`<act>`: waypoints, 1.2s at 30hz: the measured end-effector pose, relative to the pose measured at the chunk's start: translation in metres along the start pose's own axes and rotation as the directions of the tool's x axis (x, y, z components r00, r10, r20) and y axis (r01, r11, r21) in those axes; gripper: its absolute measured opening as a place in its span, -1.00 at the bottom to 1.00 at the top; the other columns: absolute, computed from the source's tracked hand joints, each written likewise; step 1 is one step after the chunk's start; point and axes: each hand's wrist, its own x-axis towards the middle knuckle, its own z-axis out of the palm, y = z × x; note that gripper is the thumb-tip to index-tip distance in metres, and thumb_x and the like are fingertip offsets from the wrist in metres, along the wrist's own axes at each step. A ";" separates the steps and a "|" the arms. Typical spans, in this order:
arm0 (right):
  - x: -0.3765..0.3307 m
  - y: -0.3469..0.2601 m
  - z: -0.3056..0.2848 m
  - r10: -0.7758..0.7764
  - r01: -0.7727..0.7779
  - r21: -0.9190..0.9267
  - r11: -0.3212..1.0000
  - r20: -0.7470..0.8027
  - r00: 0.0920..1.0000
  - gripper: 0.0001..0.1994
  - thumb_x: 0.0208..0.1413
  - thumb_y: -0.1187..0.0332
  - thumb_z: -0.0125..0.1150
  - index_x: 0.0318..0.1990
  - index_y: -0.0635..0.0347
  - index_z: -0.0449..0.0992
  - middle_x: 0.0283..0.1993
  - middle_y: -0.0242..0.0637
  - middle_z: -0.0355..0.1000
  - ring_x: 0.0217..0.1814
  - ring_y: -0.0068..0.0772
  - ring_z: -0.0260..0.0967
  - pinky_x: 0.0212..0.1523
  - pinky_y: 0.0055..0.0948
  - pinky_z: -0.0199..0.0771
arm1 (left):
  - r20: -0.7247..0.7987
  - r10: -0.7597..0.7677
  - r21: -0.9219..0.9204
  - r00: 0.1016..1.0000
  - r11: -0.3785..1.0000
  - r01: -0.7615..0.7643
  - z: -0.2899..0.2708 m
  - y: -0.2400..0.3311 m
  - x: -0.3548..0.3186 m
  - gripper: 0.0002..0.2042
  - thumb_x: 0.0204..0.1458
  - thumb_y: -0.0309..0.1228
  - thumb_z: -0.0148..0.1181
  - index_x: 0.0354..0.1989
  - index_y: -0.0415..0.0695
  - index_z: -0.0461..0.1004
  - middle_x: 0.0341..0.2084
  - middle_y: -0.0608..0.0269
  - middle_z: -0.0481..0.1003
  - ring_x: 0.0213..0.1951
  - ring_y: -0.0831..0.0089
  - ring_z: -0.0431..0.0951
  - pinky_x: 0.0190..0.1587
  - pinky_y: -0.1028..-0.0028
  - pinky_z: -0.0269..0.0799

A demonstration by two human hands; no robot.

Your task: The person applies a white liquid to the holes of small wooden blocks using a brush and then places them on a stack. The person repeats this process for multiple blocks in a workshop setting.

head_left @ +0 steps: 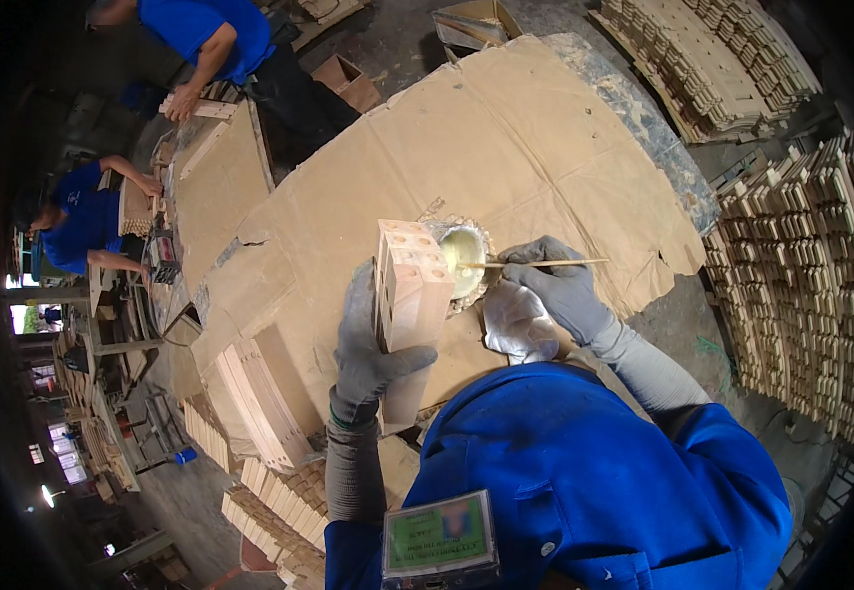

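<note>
My left hand (358,339), in a grey glove, is wrapped round a stack of wooden pieces (417,295) held together as a block. Round holes show in the block's far end. In my gloved right hand (557,295) a thin wooden stick (579,263) is pinched, its tip pointing left into a bowl (463,258) of pale yellowish paste. The bowl has a crusted, lumpy rim and sits just right of the block's far end. A crumpled silvery wrapper (518,323) lies below my right hand.
Brown cardboard (348,177) covers the table. More drilled wooden pieces (265,403) lie at its left, with stacked slats (279,511) below. Tall stacks of wooden parts (791,285) stand to the right. Two people in blue shirts (215,39) work at the far left.
</note>
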 end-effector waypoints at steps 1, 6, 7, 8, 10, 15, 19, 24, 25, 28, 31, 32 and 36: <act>-0.003 0.003 0.000 0.013 -0.011 0.063 0.998 -0.019 1.000 -0.83 0.03 0.42 0.21 -0.22 0.28 0.49 -0.33 -0.29 0.51 -0.29 -0.54 0.43 -0.27 -0.56 0.44 | -0.001 0.003 0.012 1.000 1.000 -0.003 0.000 0.002 0.000 -0.05 -0.52 -0.28 0.51 0.18 -0.26 0.17 0.03 0.16 0.26 0.06 0.32 0.30 0.13 0.36 0.21; -0.020 0.013 0.003 0.109 -0.071 0.369 0.927 -0.084 0.990 -0.86 0.04 0.45 0.19 -0.30 0.35 0.47 -0.35 -0.25 0.49 -0.32 -0.60 0.40 -0.31 -0.62 0.42 | -0.017 -0.085 -0.065 0.996 0.994 0.084 0.001 0.005 -0.003 -0.10 -0.52 -0.30 0.49 0.15 -0.26 0.20 0.03 0.16 0.27 0.06 0.33 0.31 0.12 0.36 0.22; -0.021 0.011 0.001 0.135 -0.109 0.467 0.878 -0.024 0.991 -0.87 0.06 0.46 0.17 -0.29 0.35 0.44 -0.35 -0.22 0.48 -0.32 -0.56 0.42 -0.31 -0.61 0.45 | -0.019 -0.101 -0.097 0.995 0.990 0.098 0.002 0.007 -0.002 -0.10 -0.52 -0.31 0.49 0.14 -0.25 0.21 0.03 0.16 0.27 0.05 0.33 0.31 0.12 0.36 0.22; -0.022 0.009 -0.002 0.154 -0.150 0.555 0.818 0.040 0.987 -0.88 0.08 0.47 0.14 -0.28 0.36 0.42 -0.35 -0.20 0.47 -0.32 -0.52 0.44 -0.31 -0.60 0.48 | -0.005 -0.083 0.025 0.997 0.996 0.083 0.000 0.006 -0.004 -0.10 -0.53 -0.31 0.48 0.14 -0.25 0.20 0.02 0.16 0.28 0.05 0.33 0.32 0.11 0.36 0.23; -0.020 -0.001 -0.005 0.179 -0.197 0.627 0.754 0.092 0.980 -0.88 0.11 0.47 0.10 -0.27 0.36 0.40 -0.37 -0.19 0.44 -0.33 -0.48 0.45 -0.32 -0.59 0.52 | 0.029 -0.052 0.269 0.998 0.962 0.043 -0.008 0.004 -0.009 -0.10 -0.54 -0.33 0.47 0.14 -0.25 0.19 0.01 0.15 0.29 0.04 0.33 0.34 0.09 0.36 0.26; 0.004 -0.032 -0.015 0.152 -0.210 0.579 0.788 0.146 0.977 -0.89 0.14 0.46 0.07 -0.28 0.34 0.38 -0.47 -0.27 0.39 -0.41 -0.50 0.45 -0.36 -0.60 0.52 | -0.098 -0.213 -0.028 0.972 0.977 0.211 -0.008 -0.003 -0.062 -0.05 -0.54 -0.32 0.48 0.19 -0.24 0.13 0.02 0.12 0.31 0.03 0.33 0.35 0.05 0.38 0.31; 0.008 -0.087 0.002 0.055 -0.175 0.553 0.814 0.225 0.973 -0.91 0.13 0.45 0.08 -0.32 0.29 0.37 -0.42 -0.20 0.45 -0.47 -0.49 0.46 -0.44 -0.57 0.53 | -0.029 -0.191 0.001 0.981 0.982 0.191 -0.005 -0.001 -0.078 -0.01 -0.54 -0.36 0.49 0.21 -0.24 0.09 0.03 0.12 0.32 0.05 0.34 0.35 0.06 0.37 0.31; -0.004 -0.141 0.022 -0.069 0.013 0.153 0.988 0.366 0.928 -0.85 0.03 0.44 0.22 -0.35 0.32 0.40 -0.43 -0.17 0.47 -0.44 -0.44 0.49 -0.41 -0.53 0.56 | 0.058 -0.191 -0.087 0.980 0.977 0.196 0.004 -0.006 -0.081 0.12 -0.62 -0.34 0.55 0.26 -0.30 0.00 0.04 0.08 0.33 0.08 0.33 0.35 0.13 0.35 0.24; -0.005 -0.142 0.023 -0.079 0.026 0.140 0.990 0.390 0.918 -0.84 0.04 0.41 0.22 -0.34 0.32 0.41 -0.42 -0.19 0.47 -0.43 -0.47 0.48 -0.39 -0.55 0.55 | 0.056 -0.194 -0.056 0.979 0.979 0.197 0.003 -0.010 -0.084 0.13 -0.62 -0.34 0.55 0.26 -0.32 -0.02 0.06 0.06 0.32 0.09 0.32 0.34 0.14 0.35 0.23; -0.007 -0.142 0.025 -0.087 0.037 0.124 0.992 0.428 0.900 -0.84 0.03 0.40 0.23 -0.35 0.31 0.42 -0.40 -0.22 0.48 -0.41 -0.50 0.47 -0.36 -0.55 0.54 | 0.064 -0.197 -0.012 0.978 0.980 0.198 0.003 -0.016 -0.089 0.17 -0.63 -0.32 0.56 0.27 -0.39 -0.06 0.10 0.00 0.29 0.14 0.28 0.31 0.17 0.36 0.20; -0.010 -0.145 0.026 -0.057 0.006 0.120 0.993 0.426 0.903 -0.85 0.02 0.44 0.24 -0.36 0.33 0.41 -0.41 -0.20 0.47 -0.42 -0.47 0.48 -0.37 -0.53 0.55 | 0.077 -0.196 -0.067 0.978 0.977 0.201 0.006 -0.014 -0.088 0.18 -0.63 -0.30 0.57 0.26 -0.42 -0.06 0.11 -0.05 0.28 0.16 0.26 0.29 0.19 0.36 0.17; -0.014 -0.149 0.024 -0.046 0.004 0.095 0.995 0.441 0.897 -0.84 0.04 0.41 0.23 -0.34 0.31 0.42 -0.40 -0.21 0.48 -0.41 -0.49 0.48 -0.37 -0.55 0.54 | 0.070 -0.202 -0.081 0.977 0.975 0.208 0.007 -0.017 -0.089 0.18 -0.64 -0.29 0.57 0.25 -0.42 -0.05 0.11 -0.06 0.28 0.16 0.25 0.29 0.19 0.36 0.17; -0.022 -0.149 0.028 0.009 -0.056 0.085 0.995 0.474 0.880 -0.83 0.05 0.39 0.23 -0.31 0.32 0.42 -0.38 -0.21 0.48 -0.36 -0.50 0.48 -0.34 -0.55 0.53 | 0.088 -0.209 0.047 0.974 0.978 0.205 0.006 -0.013 -0.087 0.16 -0.64 -0.27 0.57 0.25 -0.41 -0.02 0.11 -0.06 0.27 0.16 0.23 0.29 0.20 0.35 0.15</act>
